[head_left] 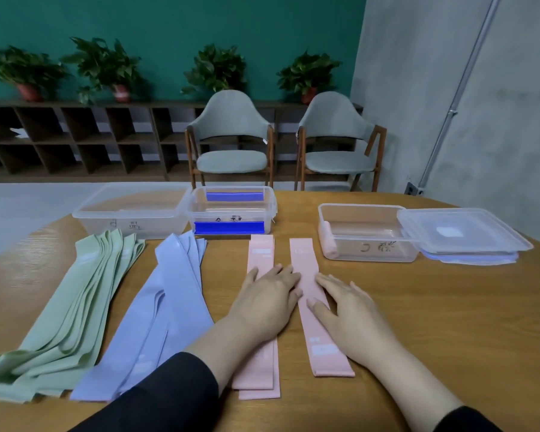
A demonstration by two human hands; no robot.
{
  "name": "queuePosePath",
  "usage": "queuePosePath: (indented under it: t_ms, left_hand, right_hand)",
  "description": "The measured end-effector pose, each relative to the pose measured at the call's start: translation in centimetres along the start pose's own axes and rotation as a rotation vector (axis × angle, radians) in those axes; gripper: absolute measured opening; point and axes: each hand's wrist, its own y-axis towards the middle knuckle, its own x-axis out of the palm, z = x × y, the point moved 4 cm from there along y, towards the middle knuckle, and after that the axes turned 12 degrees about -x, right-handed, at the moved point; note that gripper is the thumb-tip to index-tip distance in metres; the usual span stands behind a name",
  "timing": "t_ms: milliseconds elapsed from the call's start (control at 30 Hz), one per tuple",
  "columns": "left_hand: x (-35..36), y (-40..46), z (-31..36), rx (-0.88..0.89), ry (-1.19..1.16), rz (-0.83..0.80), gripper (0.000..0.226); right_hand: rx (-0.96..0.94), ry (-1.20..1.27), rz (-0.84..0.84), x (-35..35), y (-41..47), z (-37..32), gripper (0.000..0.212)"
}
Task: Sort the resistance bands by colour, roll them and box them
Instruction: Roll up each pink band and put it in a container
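Several green bands [72, 310] lie in a pile at the left, with several lilac bands [166, 310] beside them. Two stacks of pink bands lie in the middle: a left pink stack [261, 254] and a single right pink band [320, 338]. My left hand [267, 299] rests flat across the left pink stack, its fingertips reaching the right band. My right hand [349, 307] lies flat beside the right pink band with its thumb on it. A rolled pink band [328, 244] sits inside the right clear box [368, 254].
Two more clear boxes stand at the back: an empty left box [131, 219] and a middle box [231, 213] with blue clips. Box lids [462, 232] are stacked at the far right. Two chairs [231, 141] stand behind the round wooden table [449, 322].
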Motion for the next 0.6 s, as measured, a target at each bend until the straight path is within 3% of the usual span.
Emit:
queuePosePath:
  t_ms: [133,233,300,467,600]
  left_hand:
    - [-0.3,-0.1,0.0,-0.013,-0.11,0.064,0.044]
    - [-2.0,-1.8,0.3,0.036,-0.196,0.179,0.028]
    - [-2.5,-3.6,0.5,0.111,-0.27,0.161,0.015]
    - [-1.7,-7.9,1.2,0.33,-0.292,0.034,0.01]
    - [-0.9,-8.9,1.3,0.379,-0.23,0.012,0.014]
  right_hand:
    - [-0.015,0.08,0.086,-0.2,0.1,0.3,0.05]
    - [-0.058,0.262,0.203,-1.3,-1.1,0.5,0.021]
    - [-0.128,0.346,0.155,-1.8,-2.4,0.3,0.007]
    - [-0.377,0.307,-0.097,-1.8,-5.8,-0.5,0.009]
    - [-0.469,0.231,-0.142,-1.6,-6.3,-0.7,0.01]
